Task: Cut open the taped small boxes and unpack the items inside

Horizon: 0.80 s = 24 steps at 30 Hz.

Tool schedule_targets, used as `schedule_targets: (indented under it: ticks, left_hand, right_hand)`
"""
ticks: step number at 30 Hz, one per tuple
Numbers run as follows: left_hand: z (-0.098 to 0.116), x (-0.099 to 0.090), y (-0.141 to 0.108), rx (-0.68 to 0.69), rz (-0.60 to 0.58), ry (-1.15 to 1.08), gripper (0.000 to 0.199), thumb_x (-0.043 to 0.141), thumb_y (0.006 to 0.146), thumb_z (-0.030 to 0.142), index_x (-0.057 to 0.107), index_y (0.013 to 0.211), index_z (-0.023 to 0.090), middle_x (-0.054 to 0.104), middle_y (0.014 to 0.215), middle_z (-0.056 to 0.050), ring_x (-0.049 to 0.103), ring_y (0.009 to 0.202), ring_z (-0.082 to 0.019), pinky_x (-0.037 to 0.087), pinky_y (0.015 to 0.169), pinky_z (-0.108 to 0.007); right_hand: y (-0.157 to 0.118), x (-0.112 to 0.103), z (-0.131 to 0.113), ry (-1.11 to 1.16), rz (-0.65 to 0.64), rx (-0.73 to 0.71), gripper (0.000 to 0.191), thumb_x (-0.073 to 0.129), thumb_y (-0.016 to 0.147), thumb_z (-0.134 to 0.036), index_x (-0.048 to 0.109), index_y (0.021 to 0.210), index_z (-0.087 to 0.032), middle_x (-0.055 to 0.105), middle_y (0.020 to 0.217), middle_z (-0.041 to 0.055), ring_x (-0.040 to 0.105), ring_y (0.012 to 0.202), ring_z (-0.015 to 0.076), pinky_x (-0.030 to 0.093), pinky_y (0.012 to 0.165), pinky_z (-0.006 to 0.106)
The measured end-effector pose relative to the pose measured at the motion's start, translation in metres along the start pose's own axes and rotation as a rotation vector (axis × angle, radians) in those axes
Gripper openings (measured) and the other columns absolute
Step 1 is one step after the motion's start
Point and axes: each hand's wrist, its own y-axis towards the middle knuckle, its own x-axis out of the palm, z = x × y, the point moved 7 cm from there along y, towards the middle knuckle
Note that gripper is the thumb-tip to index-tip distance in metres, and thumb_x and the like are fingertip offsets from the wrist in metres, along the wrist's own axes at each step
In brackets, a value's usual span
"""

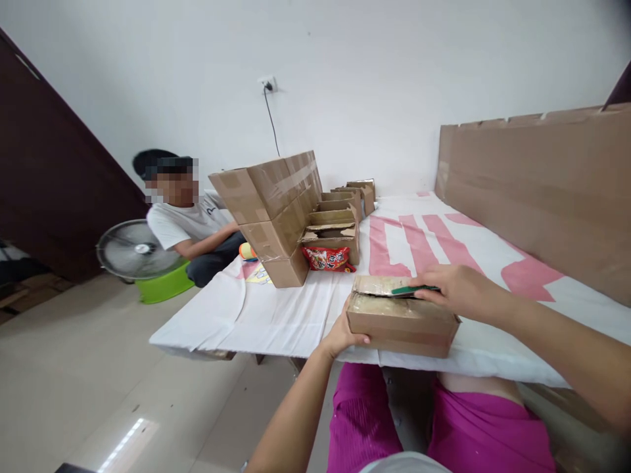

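Note:
A brown cardboard box [401, 328] lies at the table's front edge, with a gap along its taped top. My left hand [344, 334] grips the box's left end, its thumb on the near side. In my right hand [456, 292] is a green tool [411, 289], pinched between the fingers and lying along the gap; whether it has a blade is too small to tell. Behind the box a red snack packet [328, 259] leans against a row of open cardboard boxes [340, 233].
Taped boxes [276, 223] stand stacked left of the row on the cloth-covered table [286, 322]. A large cardboard panel [532, 190] stands at the right. A person [197, 226] crouches beyond the table's left side, near a fan [142, 249].

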Motion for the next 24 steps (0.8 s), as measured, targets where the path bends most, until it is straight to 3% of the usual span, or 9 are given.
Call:
schedule_targets:
  ticks: [3,8,13,15,19,21,24]
  left_hand:
    - [0.000,0.000,0.000,0.008,-0.004,-0.003,0.131,0.090,0.045,0.050,0.020,0.150,0.018,0.044,0.144,-0.018,0.037,0.135,-0.040,0.022,0.116,-0.053]
    - [0.002,0.001,-0.001,0.020,-0.010,-0.011,0.133,0.090,0.047,0.048,0.013,0.152,0.019,0.037,0.149,-0.019,0.035,0.136,-0.040,0.022,0.116,-0.054]
    - [0.002,0.003,-0.001,0.020,-0.023,-0.003,0.130,0.090,0.049,0.047,0.014,0.151,0.018,0.040,0.147,-0.020,0.036,0.135,-0.040,0.025,0.115,-0.054]
    - [0.002,0.002,-0.001,0.017,-0.014,0.011,0.131,0.090,0.049,0.047,0.013,0.151,0.018,0.038,0.148,-0.020,0.036,0.136,-0.040,0.025,0.115,-0.054]
    - [0.001,0.001,-0.001,0.019,-0.002,0.022,0.132,0.090,0.048,0.047,0.013,0.152,0.020,0.032,0.152,-0.019,0.035,0.136,-0.041,0.025,0.114,-0.054]
    - [0.001,0.001,-0.001,0.020,0.001,0.023,0.132,0.090,0.047,0.047,0.013,0.152,0.020,0.032,0.152,-0.018,0.035,0.136,-0.041,0.025,0.114,-0.054]
    - [0.001,0.000,-0.001,0.024,0.010,0.018,0.134,0.090,0.046,0.049,0.013,0.152,0.020,0.032,0.152,-0.018,0.034,0.136,-0.041,0.024,0.115,-0.054]
  right_hand:
    - [-0.026,-0.013,0.019,-0.095,-0.060,0.038,0.023,0.054,0.089,-0.034,0.072,0.102,-0.030,0.071,0.086,0.0007,0.066,0.073,0.0186,0.049,0.061,0.029]
    - [-0.070,-0.039,0.052,-0.138,-0.018,0.147,0.031,0.048,0.091,-0.046,0.072,0.102,-0.030,0.072,0.090,0.0025,0.066,0.076,0.0193,0.049,0.064,0.031]
    - [-0.106,-0.061,0.084,-0.058,0.115,0.304,0.040,0.051,0.085,-0.061,0.074,0.099,-0.031,0.073,0.100,0.0027,0.067,0.088,0.0215,0.051,0.075,0.034]
    - [-0.121,-0.060,0.104,0.036,0.197,0.449,0.047,0.053,0.080,-0.066,0.074,0.097,-0.028,0.074,0.090,0.0042,0.066,0.075,0.0203,0.051,0.069,0.033]
    - [-0.158,-0.029,0.146,0.121,0.387,0.846,0.058,0.050,0.076,-0.070,0.072,0.099,-0.021,0.060,0.052,0.0010,0.056,0.051,0.0186,0.042,0.048,0.030]
    - [-0.167,0.001,0.153,0.125,0.424,0.884,0.054,0.048,0.079,-0.064,0.070,0.103,-0.021,0.065,0.062,0.0029,0.061,0.059,0.0206,0.046,0.053,0.031]
    - [-0.165,0.052,0.144,0.101,0.376,0.754,0.041,0.048,0.081,-0.052,0.068,0.102,-0.023,0.070,0.100,0.0083,0.065,0.092,0.0259,0.051,0.076,0.036]
